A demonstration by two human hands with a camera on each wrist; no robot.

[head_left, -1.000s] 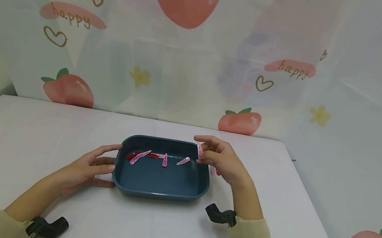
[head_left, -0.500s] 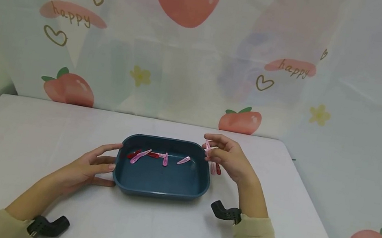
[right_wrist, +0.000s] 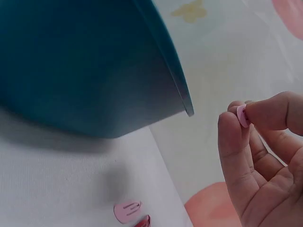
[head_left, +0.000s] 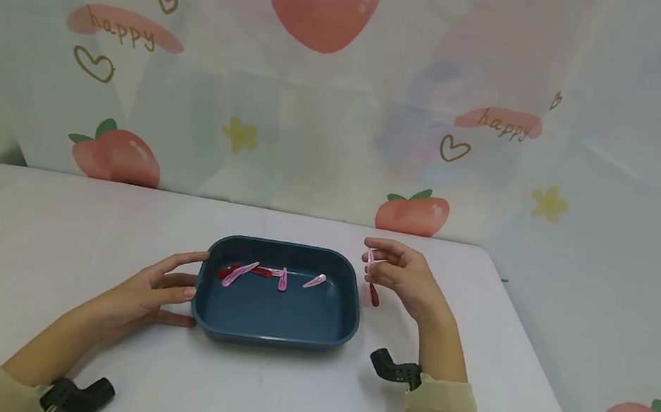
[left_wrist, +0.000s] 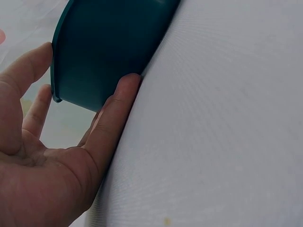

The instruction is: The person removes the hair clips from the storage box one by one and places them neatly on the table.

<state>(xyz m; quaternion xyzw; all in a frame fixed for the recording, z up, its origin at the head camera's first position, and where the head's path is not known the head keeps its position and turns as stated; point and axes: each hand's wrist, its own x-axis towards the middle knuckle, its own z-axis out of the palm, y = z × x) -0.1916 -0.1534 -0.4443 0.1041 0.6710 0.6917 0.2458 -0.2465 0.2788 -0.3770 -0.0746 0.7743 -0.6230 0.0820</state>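
A dark teal tray [head_left: 274, 322] stands on the table with several pink and red hair clips in it, among them a light pink hair clip [head_left: 315, 281]. My left hand [head_left: 147, 292] touches the tray's left end with spread, fairly straight fingers, as the left wrist view also shows. Just right of the tray, my right hand [head_left: 409, 278] pinches a pink hair clip [right_wrist: 243, 116] between thumb and fingertip, above the table. Below it, a red hair clip [head_left: 374, 295] and a pink hair clip [right_wrist: 128, 211] lie on the cloth beside the tray.
A white cloth [head_left: 275, 404] covers the table. Behind it hangs a backdrop [head_left: 317, 126] printed with peaches, hearts and flowers. A black wrist camera [head_left: 77, 396] sits on the left wrist and another wrist camera [head_left: 396, 369] on the right.
My right hand has moved right, from over the tray's right rim to outside it, with the pink hair clip still pinched. The left hand stays at the tray.
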